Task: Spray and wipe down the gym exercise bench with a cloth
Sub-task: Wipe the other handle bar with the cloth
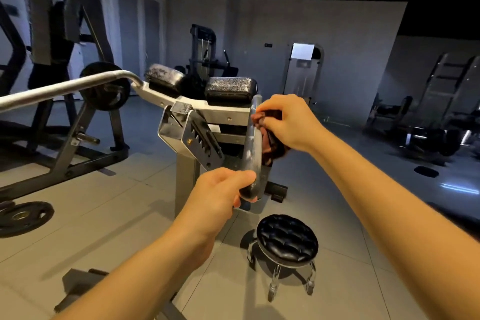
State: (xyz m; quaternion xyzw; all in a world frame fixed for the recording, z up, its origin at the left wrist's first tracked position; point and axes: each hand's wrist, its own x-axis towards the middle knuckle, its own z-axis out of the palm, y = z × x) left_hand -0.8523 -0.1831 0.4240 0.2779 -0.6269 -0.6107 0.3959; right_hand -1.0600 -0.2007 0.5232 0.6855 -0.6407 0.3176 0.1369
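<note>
Cloth (271, 138) in right hand (288, 122) grip, on handle (250, 138), left hand (220, 189) below

One camera only, worn on the person's head. Wide-angle lens; straight edges bowed toward the rim of the frame. It faced forward and down, looking onto the floor from above. Both forearms ran in from 6 o'clock, close under the lens. Left hand (220, 187) gripping the curved handle (250, 138) and right hand (288, 122) holding the cloth (271, 148) sat near centre, at arm's reach. Bench pads (230, 88) just beyond, 12 o'clock. Round stool (287, 238) at 5 o'clock. Weight plate (23, 218) at 8 o'clock. Far wall (324, 23) well off, 1 o'clock.
</note>
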